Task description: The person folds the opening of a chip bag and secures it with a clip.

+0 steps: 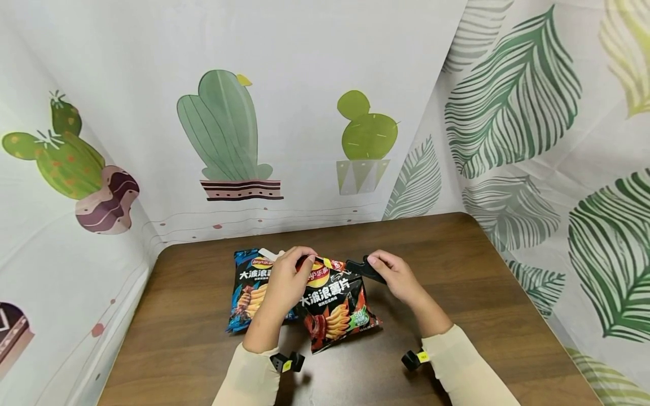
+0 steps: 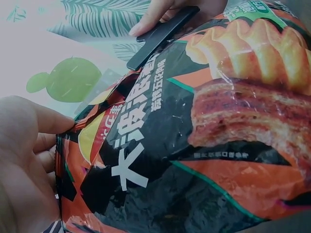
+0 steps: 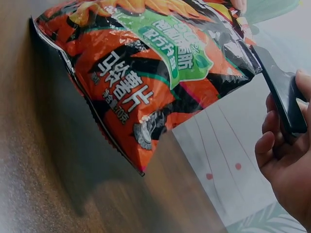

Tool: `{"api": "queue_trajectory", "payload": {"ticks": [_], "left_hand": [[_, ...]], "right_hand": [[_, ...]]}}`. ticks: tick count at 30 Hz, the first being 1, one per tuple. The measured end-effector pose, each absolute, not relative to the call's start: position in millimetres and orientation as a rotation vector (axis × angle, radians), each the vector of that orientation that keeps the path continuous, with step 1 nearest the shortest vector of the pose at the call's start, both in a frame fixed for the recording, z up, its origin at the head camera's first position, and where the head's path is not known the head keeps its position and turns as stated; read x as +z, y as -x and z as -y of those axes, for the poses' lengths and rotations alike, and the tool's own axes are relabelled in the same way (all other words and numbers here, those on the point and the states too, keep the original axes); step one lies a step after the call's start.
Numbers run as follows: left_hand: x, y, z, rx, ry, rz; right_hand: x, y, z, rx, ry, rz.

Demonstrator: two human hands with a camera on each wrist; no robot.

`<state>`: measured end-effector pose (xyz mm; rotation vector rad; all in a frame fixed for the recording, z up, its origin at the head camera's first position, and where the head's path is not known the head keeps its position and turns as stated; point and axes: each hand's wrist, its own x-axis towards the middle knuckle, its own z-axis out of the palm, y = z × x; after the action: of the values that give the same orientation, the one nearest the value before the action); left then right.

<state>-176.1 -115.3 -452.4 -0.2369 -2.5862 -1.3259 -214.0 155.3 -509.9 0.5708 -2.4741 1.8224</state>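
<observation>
A red and black bag of potato chips point(image 1: 332, 304) is propped up at the middle of the table. My left hand point(image 1: 289, 276) pinches its top edge at the left corner, thumb in front, as the left wrist view also shows. My right hand point(image 1: 398, 273) grips a black bag clip point(image 3: 282, 94) by its outer end. The clip's far end meets the bag's top right corner; whether it clamps the film I cannot tell. Behind my left forearm lies a blue and black bag of chips point(image 1: 249, 290), partly hidden, with a white clip point(image 1: 268, 255) at its top edge.
The brown wooden table point(image 1: 457, 316) runs back to a white cloth point(image 1: 304, 141) printed with cacti and leaves. Black wrist cameras point(image 1: 412, 360) are strapped at both sleeves.
</observation>
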Motion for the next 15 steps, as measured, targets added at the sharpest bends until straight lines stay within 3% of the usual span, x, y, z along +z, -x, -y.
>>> {"api": "queue_trajectory", "payload": {"ticks": [15], "left_hand": [[-450.9, 174.0, 114.8, -1.345, 0.223, 2.589]], "right_hand": [[-493.5, 208.7, -150.9, 1.765, -0.592, 2.511]]}}
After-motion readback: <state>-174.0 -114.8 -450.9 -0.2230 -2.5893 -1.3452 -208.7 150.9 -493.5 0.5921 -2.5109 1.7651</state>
